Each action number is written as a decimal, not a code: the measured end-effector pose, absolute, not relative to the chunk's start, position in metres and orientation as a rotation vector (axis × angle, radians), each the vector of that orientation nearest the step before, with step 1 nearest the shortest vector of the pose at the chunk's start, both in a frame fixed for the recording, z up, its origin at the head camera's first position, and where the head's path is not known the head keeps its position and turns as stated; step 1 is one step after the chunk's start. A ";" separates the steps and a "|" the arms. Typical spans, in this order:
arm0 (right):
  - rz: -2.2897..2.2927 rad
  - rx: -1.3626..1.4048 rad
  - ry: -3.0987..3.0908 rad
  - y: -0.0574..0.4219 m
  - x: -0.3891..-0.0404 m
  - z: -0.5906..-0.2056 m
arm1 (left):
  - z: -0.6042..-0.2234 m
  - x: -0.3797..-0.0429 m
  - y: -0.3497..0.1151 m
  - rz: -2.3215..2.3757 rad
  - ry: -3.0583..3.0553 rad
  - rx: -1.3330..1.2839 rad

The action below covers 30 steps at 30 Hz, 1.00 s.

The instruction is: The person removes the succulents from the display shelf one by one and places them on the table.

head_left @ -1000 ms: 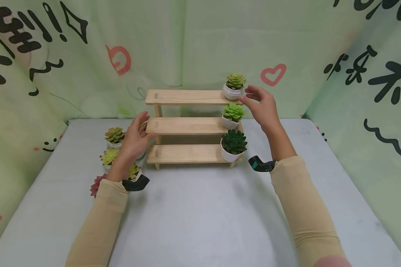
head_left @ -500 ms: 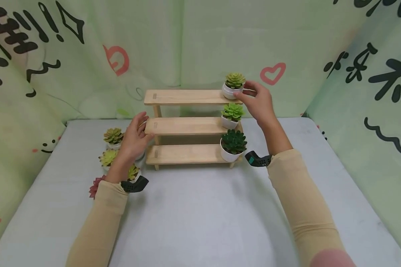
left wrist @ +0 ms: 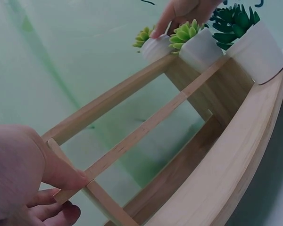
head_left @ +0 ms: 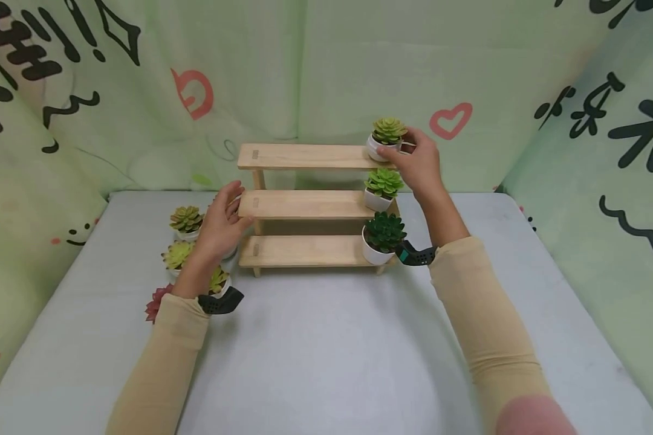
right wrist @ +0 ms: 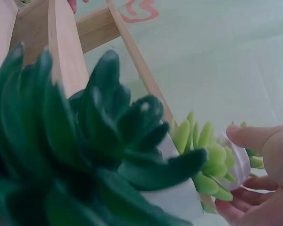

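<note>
A three-tier wooden plant stand (head_left: 305, 205) stands on the white table. My left hand (head_left: 221, 225) pinches the left end of its middle shelf, thumb above and fingers below, as the left wrist view shows. At the right end of the top shelf, my right hand (head_left: 421, 163) holds a potted succulent (head_left: 389, 131) with yellow-green leaves, thumb at the front of the ribbed white pot and fingers behind. Below it, a bright green succulent (head_left: 383, 182) sits on the middle shelf. A dark green succulent (head_left: 384, 232) in a round white pot sits on the bottom shelf.
Left of the stand, partly hidden by my left arm, are several more potted succulents, among them a yellow-green one (head_left: 187, 219) and a red one (head_left: 158, 301). A printed green curtain (head_left: 337, 72) encloses the back and sides of the table (head_left: 326, 350).
My right hand has moved left and closed round the pot on the top shelf, which has shifted slightly. The left hand keeps its grip on the middle shelf.
</note>
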State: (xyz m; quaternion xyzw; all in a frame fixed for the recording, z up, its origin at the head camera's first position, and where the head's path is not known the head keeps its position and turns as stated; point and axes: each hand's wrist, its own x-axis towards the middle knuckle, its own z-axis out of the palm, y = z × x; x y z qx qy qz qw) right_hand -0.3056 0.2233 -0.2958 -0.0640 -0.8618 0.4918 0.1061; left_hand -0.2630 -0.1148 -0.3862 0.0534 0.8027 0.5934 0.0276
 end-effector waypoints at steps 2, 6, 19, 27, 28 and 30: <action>1.442 -0.188 -2.540 0.221 -0.307 -0.296 | -0.386 -0.262 -0.116 1.835 2.471 0.175; 1.416 -0.196 -2.549 0.218 -0.309 -0.296 | -0.386 -0.261 -0.116 1.829 2.471 0.182; 1.401 -0.208 -2.524 0.218 -0.309 -0.295 | -0.384 -0.263 -0.114 1.825 2.483 0.173; 1.395 -0.204 -2.511 0.220 -0.307 -0.292 | -0.383 -0.263 -0.116 1.826 2.473 0.161; 1.394 -0.207 -2.510 0.220 -0.306 -0.292 | -0.383 -0.262 -0.116 1.825 2.471 0.155; 1.393 -0.211 -2.505 0.221 -0.305 -0.292 | -0.383 -0.262 -0.116 1.828 2.470 0.150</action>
